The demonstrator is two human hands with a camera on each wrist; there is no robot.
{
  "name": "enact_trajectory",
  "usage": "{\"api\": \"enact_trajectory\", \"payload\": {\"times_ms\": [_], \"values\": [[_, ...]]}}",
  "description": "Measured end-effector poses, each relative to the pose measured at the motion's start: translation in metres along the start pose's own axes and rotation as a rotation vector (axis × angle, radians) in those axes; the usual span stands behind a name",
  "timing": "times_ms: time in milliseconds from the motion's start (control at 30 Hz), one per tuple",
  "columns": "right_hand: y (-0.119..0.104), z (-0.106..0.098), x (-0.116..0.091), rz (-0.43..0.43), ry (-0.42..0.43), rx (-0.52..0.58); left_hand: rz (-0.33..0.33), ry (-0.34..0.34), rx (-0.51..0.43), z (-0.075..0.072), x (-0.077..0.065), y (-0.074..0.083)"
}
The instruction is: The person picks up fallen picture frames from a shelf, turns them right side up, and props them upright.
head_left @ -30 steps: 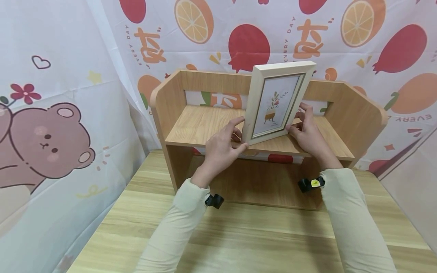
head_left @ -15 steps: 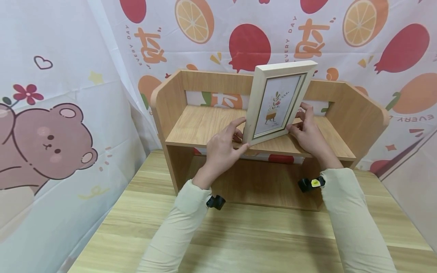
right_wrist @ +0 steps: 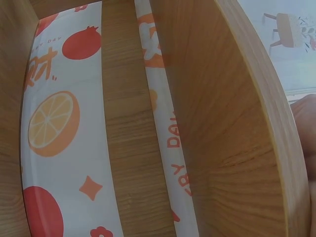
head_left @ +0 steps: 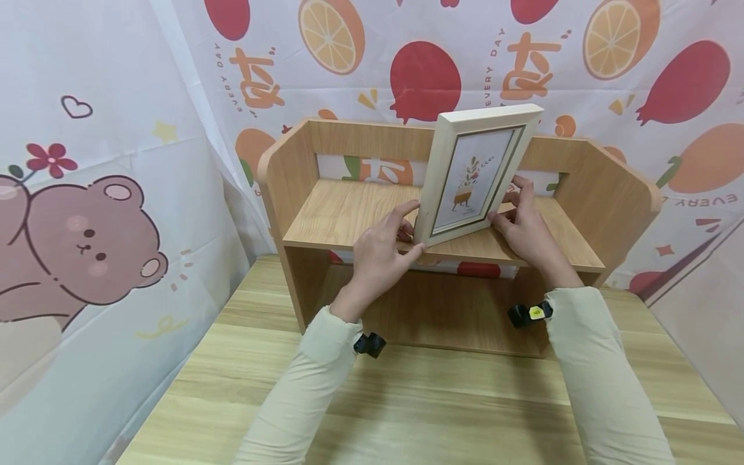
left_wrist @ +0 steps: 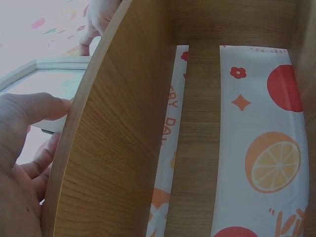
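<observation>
A cream picture frame [head_left: 433, 174] with a potted-plant print stands upright on the upper board of a small wooden desk shelf [head_left: 343, 206], turned at an angle. My left hand [head_left: 380, 248] pinches its lower left corner, thumb in front and fingers at the side. On the other side, my right hand [head_left: 523, 226] holds the lower right edge, thumb on the front and fingers reaching behind. The left wrist view shows the left thumb at the corner of the picture frame [left_wrist: 49, 64], beside the shelf board. In the right wrist view the right hand [right_wrist: 306, 128] is mostly hidden by the board.
The shelf stands on a light wood-grain table [head_left: 232, 387], its side panels rising left and right of the hands. Behind it hangs a fruit-print curtain [head_left: 372, 58], and a bear-print curtain [head_left: 87, 239] hangs at left. A small black camera [head_left: 370, 345] sits at the left wrist.
The picture frame and left hand appear shifted very slightly right, along with a small shift of the head view. The grip of both hands stays the same.
</observation>
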State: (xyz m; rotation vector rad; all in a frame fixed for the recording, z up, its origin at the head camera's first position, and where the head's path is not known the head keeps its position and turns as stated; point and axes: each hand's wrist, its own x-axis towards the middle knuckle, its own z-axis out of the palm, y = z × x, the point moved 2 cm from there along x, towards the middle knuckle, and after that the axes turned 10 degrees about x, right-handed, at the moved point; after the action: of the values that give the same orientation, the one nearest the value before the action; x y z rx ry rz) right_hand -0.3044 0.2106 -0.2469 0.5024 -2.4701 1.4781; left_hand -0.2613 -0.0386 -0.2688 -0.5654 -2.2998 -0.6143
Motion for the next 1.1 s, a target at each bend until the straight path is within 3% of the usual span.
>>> {"api": "enact_trajectory", "payload": {"times_ms": [367,600,733,867,1100], "values": [[0.0,0.001,-0.002,-0.005,0.002,-0.001,0.005,0.007,0.01,0.0,-0.001,0.0],[-0.002,0.001,-0.006,-0.065,-0.004,-0.012,0.004,0.009,0.005,-0.001,-0.002,0.0],[-0.002,-0.001,-0.009,-0.024,0.0,0.002,0.002,0.013,0.005,0.0,-0.002,0.0],[-0.005,-0.002,-0.013,0.007,0.018,0.009,-0.001,0.019,0.001,0.001,-0.002,0.0],[-0.027,-0.009,-0.024,-0.043,0.115,-0.008,-0.006,0.026,0.004,0.0,-0.002,0.0]]}}
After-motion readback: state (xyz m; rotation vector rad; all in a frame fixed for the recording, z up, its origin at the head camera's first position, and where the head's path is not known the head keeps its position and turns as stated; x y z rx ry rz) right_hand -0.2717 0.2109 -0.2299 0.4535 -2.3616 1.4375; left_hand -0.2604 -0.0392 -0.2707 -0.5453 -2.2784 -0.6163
